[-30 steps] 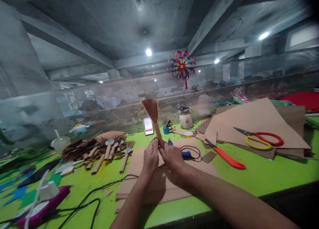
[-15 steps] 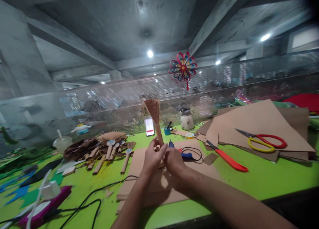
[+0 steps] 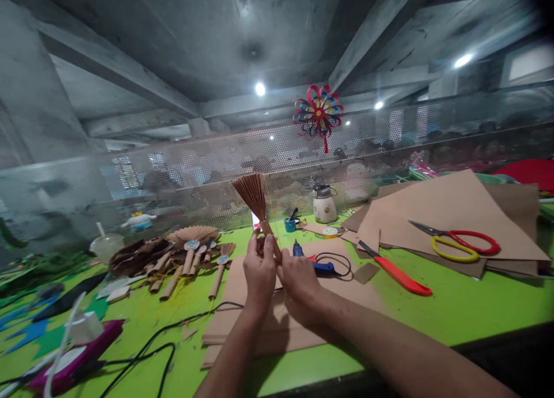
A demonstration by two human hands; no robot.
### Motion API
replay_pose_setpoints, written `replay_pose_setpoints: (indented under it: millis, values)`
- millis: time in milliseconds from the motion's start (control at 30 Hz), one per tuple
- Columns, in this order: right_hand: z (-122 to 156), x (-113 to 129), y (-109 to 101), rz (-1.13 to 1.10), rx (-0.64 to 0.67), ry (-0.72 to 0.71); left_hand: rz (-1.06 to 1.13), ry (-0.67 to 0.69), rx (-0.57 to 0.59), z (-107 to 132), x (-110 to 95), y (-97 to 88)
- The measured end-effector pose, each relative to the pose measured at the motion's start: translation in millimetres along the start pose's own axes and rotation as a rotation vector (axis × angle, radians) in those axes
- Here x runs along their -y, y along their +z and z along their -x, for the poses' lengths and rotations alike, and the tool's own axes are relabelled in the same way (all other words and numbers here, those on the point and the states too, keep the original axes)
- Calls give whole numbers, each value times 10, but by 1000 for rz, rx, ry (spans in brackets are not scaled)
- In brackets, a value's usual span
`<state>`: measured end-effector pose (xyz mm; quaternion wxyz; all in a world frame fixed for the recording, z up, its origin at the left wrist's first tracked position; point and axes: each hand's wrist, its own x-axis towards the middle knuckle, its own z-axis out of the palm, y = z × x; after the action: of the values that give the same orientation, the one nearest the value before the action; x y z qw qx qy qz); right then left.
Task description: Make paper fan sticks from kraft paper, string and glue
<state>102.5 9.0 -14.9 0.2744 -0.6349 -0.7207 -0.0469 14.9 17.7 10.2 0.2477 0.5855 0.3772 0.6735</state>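
A pleated brown paper fan (image 3: 252, 193) with a rolled paper handle stands up in front of me, its top leaning left. My left hand (image 3: 259, 265) is closed around the handle from the left. Lower down, my right hand (image 3: 300, 277) grips the handle's bottom end. Both hands are over a stack of brown kraft paper (image 3: 242, 329). Just beyond my right hand lies a blue glue gun (image 3: 322, 268) with its cord looped. A phone (image 3: 256, 220) is partly hidden behind the fan.
Finished paper fans (image 3: 194, 245) lie at left by a purple power strip (image 3: 82, 357). Kraft sheets (image 3: 415, 205), red-and-yellow scissors (image 3: 465, 245) and a red-handled knife (image 3: 398, 274) lie at right. A bottle (image 3: 324, 205) stands by the mesh barrier. Black cords cross the green table (image 3: 225, 380).
The fan's top has tilted left and its pleats now face me more broadly, covering more of the phone. Both hands keep hold of the handle.
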Motion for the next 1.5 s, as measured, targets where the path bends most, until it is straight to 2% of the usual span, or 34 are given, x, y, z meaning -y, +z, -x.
replay_pose_setpoints:
  millis: [167, 500, 667, 800, 933, 1067, 1200, 1300, 1367, 1433, 1467, 1500]
  values:
    - [11, 48, 8, 8, 23, -29, -211, 37, -43, 5, 68, 42]
    - [-3, 50, -12, -42, 70, -65, -285, 67, -85, 65, 98, 163]
    - [1, 37, 4, -62, 91, -79, -259, -20, -54, 34, 148, 179]
    - [29, 42, 53, -56, 102, -100, -209, -39, -32, -7, 206, 138]
    - [112, 70, 2, -60, 103, -184, -116, -54, -5, -87, 232, 32]
    - [231, 117, -131, -66, 174, -307, -6, -61, -11, -180, 175, -100]
    - [376, 212, -220, -41, 277, -474, 338, -168, 11, -240, 45, -223]
    - [448, 252, -297, -77, 292, -609, 572, -223, 60, -277, -34, -321]
    - [421, 202, -405, -115, 350, -631, 674, -246, 88, -300, -68, -390]
    - [313, 81, -550, -136, 473, -592, 745, -267, 139, -313, -92, -449]
    - [234, 1, -621, -177, 475, -562, 775, -273, 173, -314, -102, -470]
    - [146, -84, -683, -257, 412, -540, 800, -280, 211, -310, -113, -483]
